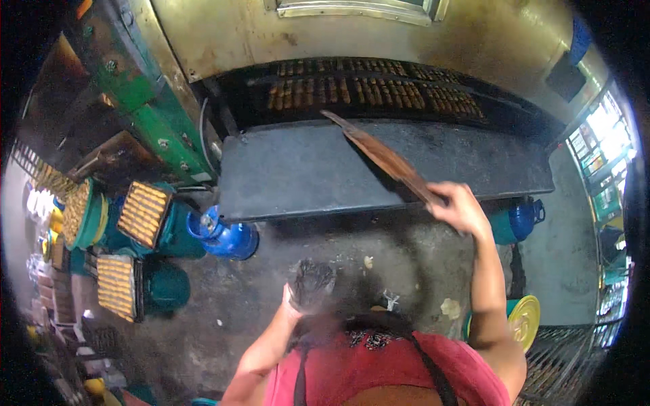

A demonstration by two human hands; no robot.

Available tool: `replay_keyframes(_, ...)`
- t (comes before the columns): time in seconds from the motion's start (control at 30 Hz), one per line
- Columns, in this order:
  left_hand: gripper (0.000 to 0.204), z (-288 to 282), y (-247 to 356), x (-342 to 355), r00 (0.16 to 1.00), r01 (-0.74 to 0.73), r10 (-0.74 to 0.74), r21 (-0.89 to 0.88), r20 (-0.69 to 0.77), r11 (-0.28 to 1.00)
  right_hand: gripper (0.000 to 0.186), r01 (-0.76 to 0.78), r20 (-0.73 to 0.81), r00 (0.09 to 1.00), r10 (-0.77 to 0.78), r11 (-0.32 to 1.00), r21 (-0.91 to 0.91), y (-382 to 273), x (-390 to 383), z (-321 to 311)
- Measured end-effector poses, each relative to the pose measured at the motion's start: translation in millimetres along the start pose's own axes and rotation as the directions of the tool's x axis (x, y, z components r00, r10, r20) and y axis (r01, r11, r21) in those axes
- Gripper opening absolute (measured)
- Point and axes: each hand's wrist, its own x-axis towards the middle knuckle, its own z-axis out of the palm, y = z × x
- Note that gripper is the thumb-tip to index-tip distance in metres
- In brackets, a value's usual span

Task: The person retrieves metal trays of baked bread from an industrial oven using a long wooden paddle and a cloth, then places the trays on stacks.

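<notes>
My right hand [460, 211] grips the near end of a long, flat wooden paddle [382, 154], angled up-left over a dark ledge [284, 176]; its narrow tip is near the edge of the dark oven opening. Inside that opening lie rows of browned, elongated baked pieces [345, 95] on dark trays. My left hand [293, 303], low in the middle, holds a dark crumpled cloth [310, 279]; its fingers are mostly behind the cloth.
At left, trays of long golden pieces [142, 213] [116, 287] rest on green drums [166, 287], near a tub of small pieces [79, 211] and a blue gas cylinder [230, 240]. At right are another blue cylinder [525, 218], a yellow-lidded container [521, 318] and metal racks [569, 345].
</notes>
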Motion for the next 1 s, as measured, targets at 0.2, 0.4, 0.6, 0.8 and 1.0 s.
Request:
replay_keyframes(0.2, 0.043, 75.9, -88.8, 73.1, 0.961, 0.275, -0.272, -0.126, 0.047, 0.953, 0.049, -0.175, 0.024, 0.984, 0.175, 0.959, 0.221, 90.5, -136.3, -48.5)
replay_keyframes(0.4, 0.054, 158.1, -224.4, 158.1, 0.949, 0.280, -0.291, 0.095, 0.121, 0.955, 0.056, 0.109, -0.098, 0.989, -0.109, 0.994, -0.014, 209.9, -243.0, -32.4)
replay_keyframes(0.6, 0.048, 166.6, -320.9, 197.4, 0.899, 0.409, -0.437, 0.329, 0.015, 0.851, 0.049, 0.060, 0.146, 0.985, -0.087, 0.983, 0.176, 291.0, -271.8, -31.9)
replay_keyframes(0.8, 0.078, 173.3, -381.5, 257.6, 0.852, 0.195, 0.341, 0.846, -0.397, 0.497, 0.042, -0.022, -0.177, 0.984, -0.010, 0.984, -0.179, 422.9, -235.5, -211.3)
replay_keyframes(1.0, 0.094, 164.2, -448.1, 365.9, 0.529, 0.282, 0.687, 0.867, -0.498, 0.411, 0.039, -0.182, -0.446, 0.890, 0.094, 0.971, -0.158, 536.0, -162.4, -433.7)
